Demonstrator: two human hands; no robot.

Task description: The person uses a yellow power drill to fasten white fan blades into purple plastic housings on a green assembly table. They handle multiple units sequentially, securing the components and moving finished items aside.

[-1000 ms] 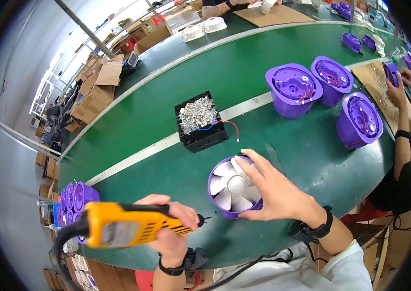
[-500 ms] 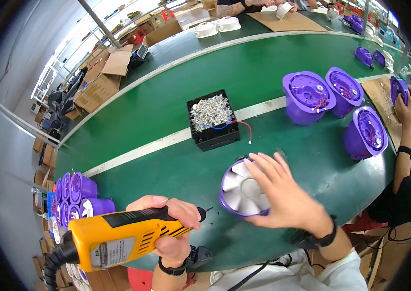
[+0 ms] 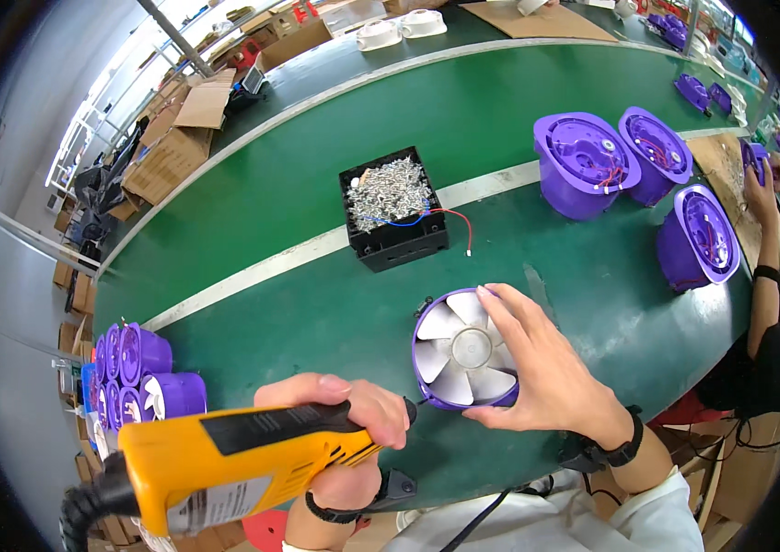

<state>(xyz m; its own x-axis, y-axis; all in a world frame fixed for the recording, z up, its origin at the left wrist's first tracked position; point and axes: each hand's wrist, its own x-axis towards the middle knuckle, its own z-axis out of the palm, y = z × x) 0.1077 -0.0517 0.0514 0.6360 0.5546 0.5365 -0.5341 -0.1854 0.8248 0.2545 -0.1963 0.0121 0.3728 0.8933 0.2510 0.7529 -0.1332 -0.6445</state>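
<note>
My left hand (image 3: 353, 437) is wrapped round the handle of a yellow and black electric screwdriver (image 3: 224, 460), whose corded end points to the lower left. The screwdriver's dark tip reaches the lower left rim of a round purple fan housing (image 3: 419, 373); whether it touches cannot be made out. Inside the housing is a pale fan with several blades (image 3: 452, 382) round a hub. My right hand (image 3: 546, 373) grips the housing's right side, fingers over the upper rim and thumb at the lower edge. A small dark part (image 3: 424, 306) sticks out at the housing's upper left.
Beyond the housing stands a black box (image 3: 399, 244) full of small screws, with a red and blue wire across it. Purple housings stand at the right (image 3: 583, 170) and are stacked at the left (image 3: 155, 354). A co-worker's hands (image 3: 762, 189) hold a purple part far right.
My right hand has settled onto the fan housing's side. My left hand has brought the screwdriver's tip rightward to the housing's rim. The view has shifted slightly.
</note>
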